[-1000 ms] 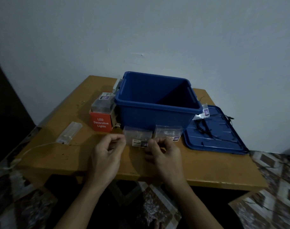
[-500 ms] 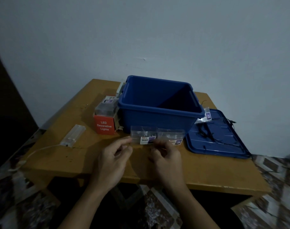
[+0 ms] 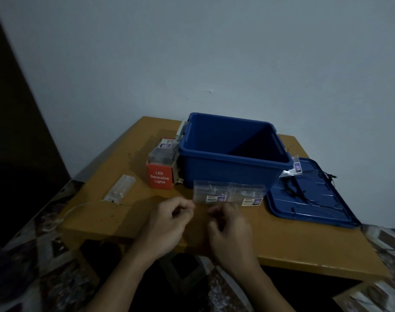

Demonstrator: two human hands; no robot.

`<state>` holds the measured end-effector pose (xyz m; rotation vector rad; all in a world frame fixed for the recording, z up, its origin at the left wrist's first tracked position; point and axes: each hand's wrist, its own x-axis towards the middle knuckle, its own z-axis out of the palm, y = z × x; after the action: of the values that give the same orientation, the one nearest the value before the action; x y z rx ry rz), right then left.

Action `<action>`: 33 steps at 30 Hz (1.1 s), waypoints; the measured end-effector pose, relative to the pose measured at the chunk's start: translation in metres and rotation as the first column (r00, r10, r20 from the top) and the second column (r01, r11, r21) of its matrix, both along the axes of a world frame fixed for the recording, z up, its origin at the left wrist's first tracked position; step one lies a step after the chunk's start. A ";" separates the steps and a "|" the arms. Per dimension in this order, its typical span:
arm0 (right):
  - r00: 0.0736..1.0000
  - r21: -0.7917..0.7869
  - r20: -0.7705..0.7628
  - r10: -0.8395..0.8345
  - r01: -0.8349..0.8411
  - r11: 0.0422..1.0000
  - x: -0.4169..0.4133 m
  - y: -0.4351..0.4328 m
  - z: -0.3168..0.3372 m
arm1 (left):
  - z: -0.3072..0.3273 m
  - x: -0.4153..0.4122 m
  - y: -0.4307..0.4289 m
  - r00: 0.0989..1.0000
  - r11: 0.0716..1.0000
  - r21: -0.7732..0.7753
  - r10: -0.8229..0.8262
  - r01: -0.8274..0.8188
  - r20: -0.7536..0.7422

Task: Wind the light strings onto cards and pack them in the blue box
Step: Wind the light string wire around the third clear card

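Observation:
The open blue box (image 3: 233,171) stands at the back of the wooden table (image 3: 304,244). Two clear packets of light strings, a left packet (image 3: 211,192) and a right packet (image 3: 248,194), lean against its front wall. My left hand (image 3: 169,224) hovers just left of and below them, thumb and forefinger pinched together. My right hand (image 3: 230,228) is right below the packets with curled fingers. In this dim light I see nothing between the fingers of either hand. A black light string (image 3: 293,188) lies loose on the blue lid (image 3: 315,206).
A red "LED Decorative Lights" carton (image 3: 159,177) with a clear packet on top stands left of the box. A clear battery case (image 3: 120,189) with a pale cord lies further left. Another small packet (image 3: 294,170) leans at the box's right corner. A wall stands behind the table.
My head has tilted up, so the table sits lower in view. Both hands have drawn slightly back from the packets' lower edges. The packets stay against the box.

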<state>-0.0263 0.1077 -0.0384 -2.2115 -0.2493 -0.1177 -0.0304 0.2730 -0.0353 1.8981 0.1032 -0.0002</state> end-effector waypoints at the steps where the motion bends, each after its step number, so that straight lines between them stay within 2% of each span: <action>1: 1.000 -0.032 0.010 0.030 -0.029 0.999 -0.001 0.003 0.001 | 0.004 -0.003 0.005 1.000 0.999 0.030 -0.017 0.017 -0.005; 4: 0.991 -0.099 0.058 0.118 -0.112 0.989 -0.004 0.017 0.004 | 0.018 -0.017 0.022 0.999 0.994 0.110 0.018 -0.021 0.032; 8: 0.962 -0.212 0.053 0.268 -0.252 0.944 -0.003 0.049 0.010 | 0.031 -0.031 0.062 0.980 0.964 0.187 0.171 -0.188 0.104; 11: 0.915 -0.266 0.032 0.402 -0.380 0.886 0.001 0.086 0.021 | 0.034 -0.040 0.101 0.950 0.902 0.301 0.285 -0.310 0.125; 14: 0.860 -0.356 0.032 0.509 -0.466 0.810 0.011 0.126 0.028 | 0.026 -0.043 0.135 0.929 0.816 0.447 0.347 -0.366 0.126; 17: 0.808 -0.474 0.095 0.581 -0.477 0.740 0.021 0.159 0.033 | 0.013 -0.042 0.162 0.930 0.718 0.611 0.357 -0.334 0.088; 19: 0.777 -0.620 0.056 0.628 -0.465 0.631 0.029 0.172 0.036 | 0.006 -0.041 0.170 0.939 0.675 0.681 0.338 -0.284 0.056; 21: 0.751 -0.793 -0.003 0.660 -0.404 0.456 0.035 0.180 0.037 | 0.002 -0.042 0.173 0.944 0.656 0.701 0.322 -0.279 0.074; 23: 0.745 -0.861 -0.029 0.666 -0.358 0.362 0.040 0.188 0.033 | -0.001 -0.045 0.173 0.943 0.646 0.704 0.313 -0.296 0.109; 28: 0.743 -0.824 -0.008 0.669 -0.384 0.417 0.034 0.182 0.032 | 0.000 -0.054 0.166 0.949 0.643 0.704 0.278 -0.301 0.151; 33: 0.790 -0.627 0.028 0.612 -0.463 0.626 0.019 0.159 0.028 | 0.010 -0.070 0.145 0.953 0.694 0.656 0.266 -0.296 0.148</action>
<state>-0.0072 0.2662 -0.0106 -2.6220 -1.2431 0.0412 -0.1002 0.4183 -0.0249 2.5958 0.4163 0.3317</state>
